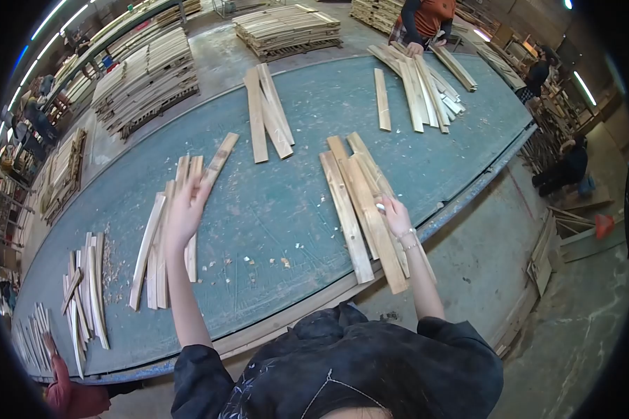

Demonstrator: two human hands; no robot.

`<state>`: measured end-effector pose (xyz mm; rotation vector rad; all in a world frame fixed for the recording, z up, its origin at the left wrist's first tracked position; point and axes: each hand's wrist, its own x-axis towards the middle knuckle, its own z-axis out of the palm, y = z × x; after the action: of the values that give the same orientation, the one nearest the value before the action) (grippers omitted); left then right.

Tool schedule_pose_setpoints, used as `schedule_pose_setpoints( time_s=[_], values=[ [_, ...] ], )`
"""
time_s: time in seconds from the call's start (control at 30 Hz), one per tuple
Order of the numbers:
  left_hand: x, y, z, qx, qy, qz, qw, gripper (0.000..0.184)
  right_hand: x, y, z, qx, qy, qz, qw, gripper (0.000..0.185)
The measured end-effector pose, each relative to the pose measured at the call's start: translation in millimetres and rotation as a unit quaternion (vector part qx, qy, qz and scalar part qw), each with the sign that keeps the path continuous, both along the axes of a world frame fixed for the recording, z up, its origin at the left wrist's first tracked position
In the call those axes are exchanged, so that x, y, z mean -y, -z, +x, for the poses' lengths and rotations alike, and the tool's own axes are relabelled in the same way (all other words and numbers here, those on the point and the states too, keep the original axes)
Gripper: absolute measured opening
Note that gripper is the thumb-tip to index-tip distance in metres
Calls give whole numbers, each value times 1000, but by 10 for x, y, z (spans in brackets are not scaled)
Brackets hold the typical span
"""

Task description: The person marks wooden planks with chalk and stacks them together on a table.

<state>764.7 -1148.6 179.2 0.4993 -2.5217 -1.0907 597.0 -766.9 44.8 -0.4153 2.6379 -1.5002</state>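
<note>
Step in hand: handling loose slats in groups on the blue-green table [272, 209], judged from both hands' reach.
Left hand [186, 213]: fingers extended over the upper part of the left slats [162, 272]; whether they grip one cannot be told.
Right hand [397, 216]: fingers curled, apparently pinching a small white piece [380, 207], its nature unclear, at the right edge of the right slats [372, 227].
Right slats: overlapping, near ends past the table edge.
Next move: lifting one calls for freeing it from its neighbours.
</note>
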Motion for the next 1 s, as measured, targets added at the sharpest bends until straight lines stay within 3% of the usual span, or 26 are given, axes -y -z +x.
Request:
schedule_pose_setpoints(
  time_s=[0.07,0.13,0.2,0.23,0.37,0.47,0.57,0.67,0.73,0.9,0.97,1.0],
  values=[
    [612,957,90,272,-41,-34,961,49,-87,171,203,59,54,-31,996,41],
    [988,1816,251,298,-95,-116,943,57,-178,324,389,100,69,-57,991,42],
    [996,2138,395,310,-150,-151,927,59,-252,395,544,140,89,-82,983,43],
    [975,2193,440,321,-204,-182,907,62,-290,367,611,154,101,-79,980,43],
    [768,2298,443,326,-237,-170,899,65,-558,201,454,208,137,-120,961,41],
    [511,2283,339,259,-295,-232,890,61,-884,283,-159,240,175,-176,939,40],
    [194,2161,214,182,-328,-277,885,61,-1011,296,-953,174,193,-37,965,43],
    [-208,1971,146,63,-308,-156,936,55,-1090,540,-1973,54,187,18,981,46],
    [-600,1794,64,57,-317,-124,939,54,-1200,749,-2784,57,198,59,977,47],
    [-1162,1921,-225,97,-322,-18,942,50,-1207,1081,-4211,58,245,163,954,49],
    [-1255,1937,-393,144,-298,65,941,47,-1179,1200,-4500,-15,243,287,927,48],
    [-1327,1865,-520,147,-300,65,940,47,-1191,1210,-4664,75,211,278,934,46]
  ],
)
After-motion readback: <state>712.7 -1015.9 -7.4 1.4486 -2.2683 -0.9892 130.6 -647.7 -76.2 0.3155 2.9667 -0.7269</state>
